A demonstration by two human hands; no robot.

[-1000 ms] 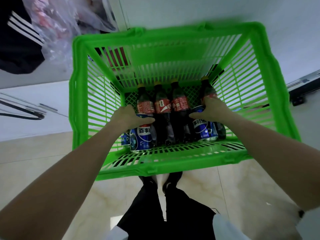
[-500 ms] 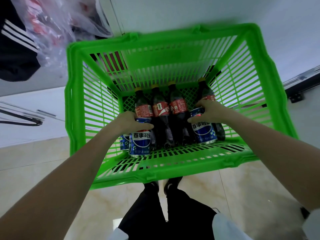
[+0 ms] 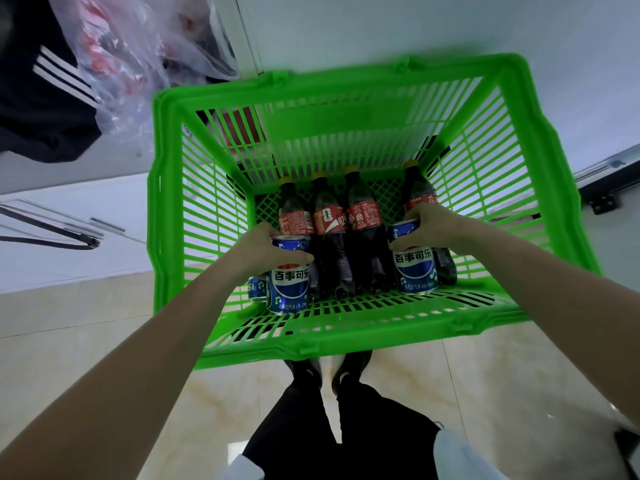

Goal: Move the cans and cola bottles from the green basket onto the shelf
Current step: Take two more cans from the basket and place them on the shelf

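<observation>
Pale marble-look floor tiles (image 3: 86,341) are filling the lower half of the head view, with white wall panels (image 3: 381,26) rising behind at twelve o'clock. Only one view is being given.

At ten o'clock a dark garment with white stripes (image 3: 41,98) is being cut off by the frame edge, and beside it a clear plastic bag (image 3: 138,53) is being seen only as a blur; its contents cannot be made out. At six o'clock black trousers (image 3: 311,441) and dark shoes (image 3: 343,372) are being partly hidden under the basket's near rim.

In the middle, the green basket (image 3: 166,209) is being viewed from above. Four cola bottles with red labels and yellow caps are lying in it in a row: one at the left (image 3: 294,216), two in the middle (image 3: 327,223) (image 3: 365,220), and one at the right (image 3: 420,195) that is being largely covered by the right hand (image 3: 433,226).

The left hand (image 3: 263,251) is being wrapped around the top of a blue can (image 3: 289,289), fingers closed on it; just behind, toward nine o'clock, a further blue can (image 3: 257,289) is being mostly hidden. The right hand's fingers are being closed around a second blue can (image 3: 414,268) at three o'clock. Both held cans are inside the basket, near its front wall; whether they are being lifted off the bottom cannot be told.
</observation>
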